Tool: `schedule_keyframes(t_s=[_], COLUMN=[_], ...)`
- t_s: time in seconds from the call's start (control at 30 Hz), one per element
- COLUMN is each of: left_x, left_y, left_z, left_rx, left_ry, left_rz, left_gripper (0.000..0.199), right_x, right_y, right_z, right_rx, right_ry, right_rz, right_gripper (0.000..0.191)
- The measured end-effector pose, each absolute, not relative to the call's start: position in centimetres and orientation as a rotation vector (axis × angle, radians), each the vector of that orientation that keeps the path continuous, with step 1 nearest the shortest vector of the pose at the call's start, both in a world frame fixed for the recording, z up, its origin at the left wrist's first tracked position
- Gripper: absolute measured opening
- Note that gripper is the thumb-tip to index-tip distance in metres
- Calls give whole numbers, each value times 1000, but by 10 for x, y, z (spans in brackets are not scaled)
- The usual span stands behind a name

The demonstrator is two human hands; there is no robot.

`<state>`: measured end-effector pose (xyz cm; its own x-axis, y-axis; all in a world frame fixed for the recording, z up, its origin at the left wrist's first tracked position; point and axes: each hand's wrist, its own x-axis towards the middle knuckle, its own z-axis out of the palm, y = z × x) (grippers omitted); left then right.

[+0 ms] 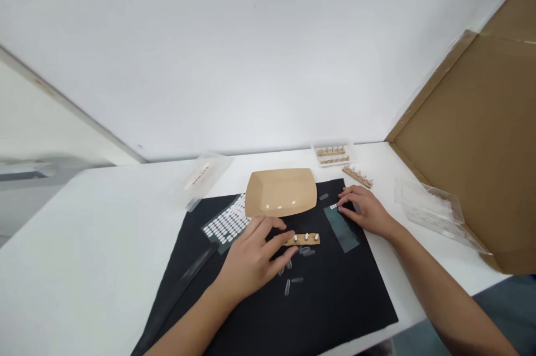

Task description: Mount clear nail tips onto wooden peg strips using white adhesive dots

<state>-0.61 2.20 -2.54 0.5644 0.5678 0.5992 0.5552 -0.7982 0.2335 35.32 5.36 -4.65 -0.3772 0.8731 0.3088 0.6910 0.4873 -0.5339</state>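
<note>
My left hand (253, 258) is curled over the left end of a wooden nail-tip stand (312, 240), thumb on the near side and fingers on the far side. White oval pads top the stand's visible posts; its left end is hidden under my fingers. My right hand (366, 212) has thumb and fingers closed in at the upper corner of a dark green backing sheet (343, 230). A few white oval stickers (334, 206) sit there beside the fingertips. Clear false nail tips (287, 287) lie scattered below the stand.
Behind the stand is a brown paper tray (281, 177) with 3 white ovals inside. A fuller sticker sheet (228, 222) lies left on the black mat (335, 300). More stands (357, 176) and a clear box (333, 160) stand at the back. Plastic cases (435, 208) lie right, near cardboard (473, 149).
</note>
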Motion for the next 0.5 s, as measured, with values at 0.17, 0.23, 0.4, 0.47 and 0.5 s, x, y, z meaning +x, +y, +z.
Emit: schedule_keyframes(t_s=[0.17,0.23,0.4,0.47,0.5], left_x=[-7,-7,-4,-4,-4], left_y=[26,26,25,24,24], left_z=[-26,-24,-24,-25,-25], left_rx=[2695,2706,2684,2673,2669], left_ry=[989,994,1050,1072,1077], left_rz=[1129,1132,1190,1206,1208], left_gripper=[4,5,9,9,10], right_x=[353,352,351,351,351], right_y=[53,53,52,52,52], right_z=[-44,-43,-43,-43,-43], right_rx=[-1288,-1285,-1300,-1302,-1304], right_ry=[-2191,-2199,-2210,-2211,-2211], right_rz=[440,443,435,429,429], right_gripper=[11,11,11,12,12])
